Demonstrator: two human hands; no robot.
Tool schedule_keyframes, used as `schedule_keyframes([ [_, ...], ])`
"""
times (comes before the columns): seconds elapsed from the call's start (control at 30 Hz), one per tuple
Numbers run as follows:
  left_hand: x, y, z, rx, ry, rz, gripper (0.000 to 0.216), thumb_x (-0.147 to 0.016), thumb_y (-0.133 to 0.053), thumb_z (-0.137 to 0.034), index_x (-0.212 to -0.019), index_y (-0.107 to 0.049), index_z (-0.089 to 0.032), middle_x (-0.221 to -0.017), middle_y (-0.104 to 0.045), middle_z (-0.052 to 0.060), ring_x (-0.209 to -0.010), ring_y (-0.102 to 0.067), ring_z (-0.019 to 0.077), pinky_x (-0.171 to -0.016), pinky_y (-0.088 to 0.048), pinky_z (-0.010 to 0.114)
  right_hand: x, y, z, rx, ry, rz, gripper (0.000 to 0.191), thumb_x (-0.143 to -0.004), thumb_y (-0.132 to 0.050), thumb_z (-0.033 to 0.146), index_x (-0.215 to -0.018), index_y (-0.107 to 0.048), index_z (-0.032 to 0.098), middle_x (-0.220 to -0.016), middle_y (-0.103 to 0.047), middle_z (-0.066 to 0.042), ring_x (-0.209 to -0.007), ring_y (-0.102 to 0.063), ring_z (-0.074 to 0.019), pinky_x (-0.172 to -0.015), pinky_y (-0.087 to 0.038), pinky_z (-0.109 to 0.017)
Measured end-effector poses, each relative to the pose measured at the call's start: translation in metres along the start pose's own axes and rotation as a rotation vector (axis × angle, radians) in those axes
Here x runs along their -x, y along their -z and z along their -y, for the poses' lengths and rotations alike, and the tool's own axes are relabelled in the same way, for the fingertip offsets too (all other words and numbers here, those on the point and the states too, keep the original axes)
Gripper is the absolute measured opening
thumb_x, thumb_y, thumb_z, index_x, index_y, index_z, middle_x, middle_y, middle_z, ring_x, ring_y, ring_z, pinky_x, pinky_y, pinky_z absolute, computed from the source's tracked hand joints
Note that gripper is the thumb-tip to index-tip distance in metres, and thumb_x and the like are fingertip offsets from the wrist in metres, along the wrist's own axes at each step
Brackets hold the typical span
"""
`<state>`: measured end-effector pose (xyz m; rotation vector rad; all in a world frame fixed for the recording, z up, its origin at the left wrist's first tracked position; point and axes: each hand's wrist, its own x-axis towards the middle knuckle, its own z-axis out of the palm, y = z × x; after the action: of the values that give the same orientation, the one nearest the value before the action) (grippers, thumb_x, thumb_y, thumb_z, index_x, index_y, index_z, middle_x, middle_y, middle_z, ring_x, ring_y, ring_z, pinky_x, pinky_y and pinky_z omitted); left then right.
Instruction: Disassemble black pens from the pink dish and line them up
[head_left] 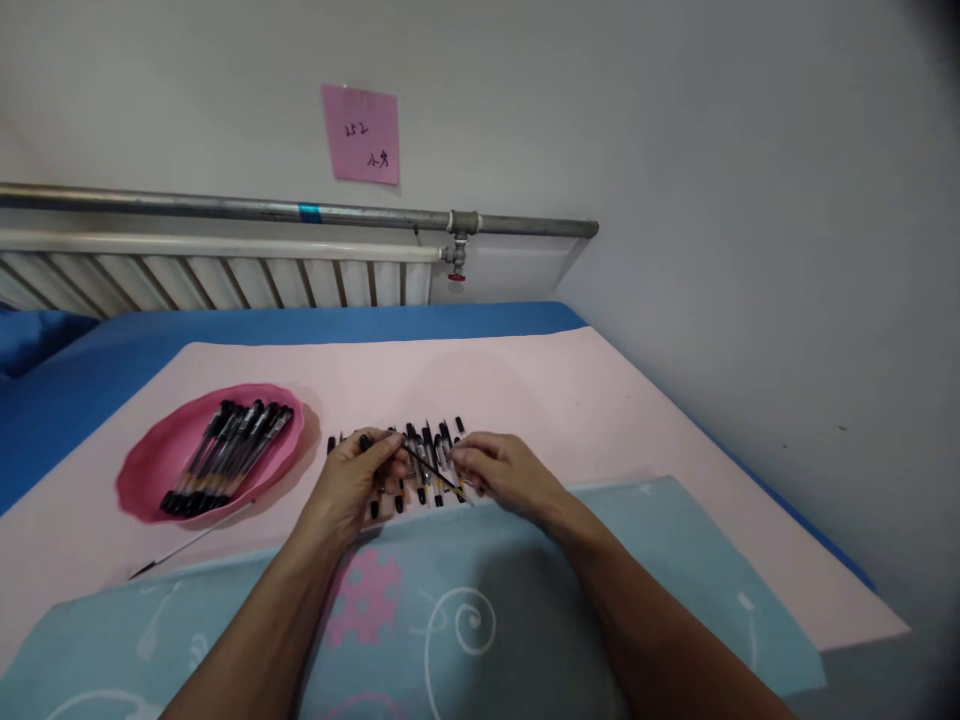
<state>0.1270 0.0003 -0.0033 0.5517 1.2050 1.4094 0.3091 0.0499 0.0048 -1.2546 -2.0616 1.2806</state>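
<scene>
My left hand (366, 475) is closed, pinching a thin dark pen refill (431, 467) between thumb and fingers. The refill slants down to the right, its pale tip close to my right hand. A black pen cap or end (365, 442) shows by the left fingers. My right hand (501, 468) is closed in a pinch beside the refill; whatever lies between those fingertips is too small to make out. Under and behind both hands lie several loose pen parts (421, 494), black caps and clear barrels, partly covered by the hands.
On the left, a pink scalloped dish (139, 470) holds a pile of black-capped pens (232, 450). A single thin refill (191, 540) lies in front of it. Pink sheeting (525, 385) covers the table, with a blue patterned cloth (570, 600) along the near edge. Behind stands a radiator (225, 270); a wall rises at right.
</scene>
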Motion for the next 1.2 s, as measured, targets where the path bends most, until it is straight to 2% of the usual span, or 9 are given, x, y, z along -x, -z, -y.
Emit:
schedule_keyframes([
  [0.07,0.002,-0.007,0.005,0.003,-0.001,0.010,0.025,-0.056,-0.072,-0.028,-0.067,-0.054,-0.014,-0.055,-0.059,-0.001,-0.042,-0.051,0.0077,-0.037,-0.036,0.017,0.006,-0.005,0.007,-0.143,-0.003,0.140,0.021,-0.077,-0.048,0.030,-0.081,-0.063,0.017,-0.055,-0.050,0.004,-0.049,-0.045,-0.0078,-0.048,-0.035,-0.018],
  [0.13,0.003,-0.011,0.008,0.006,0.005,0.038,0.025,-0.057,-0.072,-0.029,-0.067,-0.055,-0.014,-0.054,-0.059,-0.001,-0.043,-0.052,0.0082,-0.038,-0.036,0.017,0.008,-0.009,0.009,-0.181,-0.013,0.174,0.017,-0.074,-0.051,0.026,-0.081,-0.063,0.017,-0.056,-0.051,0.004,-0.048,-0.044,-0.0072,-0.047,-0.034,-0.018],
  [0.2,0.002,-0.012,0.008,0.026,0.013,0.069,0.025,-0.058,-0.071,-0.028,-0.073,-0.058,-0.013,-0.059,-0.061,0.001,-0.046,-0.054,0.0086,-0.039,-0.038,0.018,0.005,-0.008,0.006,-0.149,-0.024,0.121,0.016,-0.072,-0.051,0.023,-0.079,-0.063,0.017,-0.057,-0.053,0.004,-0.049,-0.045,-0.0073,-0.047,-0.035,-0.018],
  [0.37,0.001,-0.008,0.005,0.120,0.070,0.063,0.024,-0.064,-0.068,-0.021,-0.085,-0.061,-0.012,-0.068,-0.064,0.004,-0.051,-0.056,0.0086,-0.042,-0.043,0.018,-0.008,0.011,-0.017,0.192,-0.107,-0.256,0.019,-0.071,-0.048,0.022,-0.079,-0.065,0.016,-0.069,-0.062,-0.001,-0.065,-0.055,-0.0116,-0.058,-0.039,-0.020],
  [0.47,0.002,-0.007,0.004,0.146,0.129,0.071,0.017,-0.069,-0.064,-0.019,-0.084,-0.062,-0.010,-0.068,-0.064,0.006,-0.054,-0.059,0.0102,-0.046,-0.048,0.019,-0.014,0.017,-0.027,0.346,-0.145,-0.263,0.017,-0.069,-0.050,0.019,-0.073,-0.066,0.016,-0.068,-0.064,-0.003,-0.067,-0.056,-0.0138,-0.061,-0.039,-0.022],
  [0.73,0.007,-0.013,0.000,0.287,0.288,0.058,0.013,-0.078,-0.053,-0.017,-0.084,-0.062,-0.009,-0.091,-0.065,0.015,-0.083,-0.064,0.0204,-0.072,-0.054,0.031,-0.016,0.012,-0.029,0.347,-0.093,-0.234,0.020,-0.075,-0.046,0.020,-0.076,-0.065,0.018,-0.069,-0.064,-0.002,-0.067,-0.057,-0.0127,-0.061,-0.040,-0.021],
  [0.97,0.010,-0.019,0.004,0.375,0.356,0.159,0.016,-0.078,-0.052,-0.020,-0.084,-0.063,-0.009,-0.099,-0.063,0.016,-0.090,-0.061,0.0217,-0.080,-0.051,0.034,0.000,-0.005,-0.004,0.183,0.242,-0.234,0.018,-0.080,-0.045,0.022,-0.085,-0.062,0.019,-0.075,-0.061,-0.001,-0.069,-0.055,-0.0111,-0.064,-0.042,-0.020],
  [1.07,0.011,-0.021,0.007,0.373,0.343,0.169,0.017,-0.079,-0.052,-0.021,-0.082,-0.065,-0.011,-0.091,-0.064,0.012,-0.080,-0.061,0.0168,-0.072,-0.051,0.028,0.005,-0.018,0.004,0.288,0.410,-0.144,0.019,-0.081,-0.045,0.020,-0.092,-0.061,0.020,-0.088,-0.060,-0.004,-0.082,-0.055,-0.0129,-0.074,-0.041,-0.023],
  [1.2,0.016,-0.023,0.007,0.364,0.354,0.160,0.017,-0.079,-0.051,-0.021,-0.083,-0.065,-0.012,-0.085,-0.063,0.008,-0.072,-0.059,0.0129,-0.063,-0.050,0.023,0.007,-0.026,0.005,0.465,0.474,-0.087,0.022,-0.083,-0.041,0.017,-0.093,-0.060,0.016,-0.090,-0.058,-0.008,-0.086,-0.052,-0.0159,-0.079,-0.040,-0.028],
])
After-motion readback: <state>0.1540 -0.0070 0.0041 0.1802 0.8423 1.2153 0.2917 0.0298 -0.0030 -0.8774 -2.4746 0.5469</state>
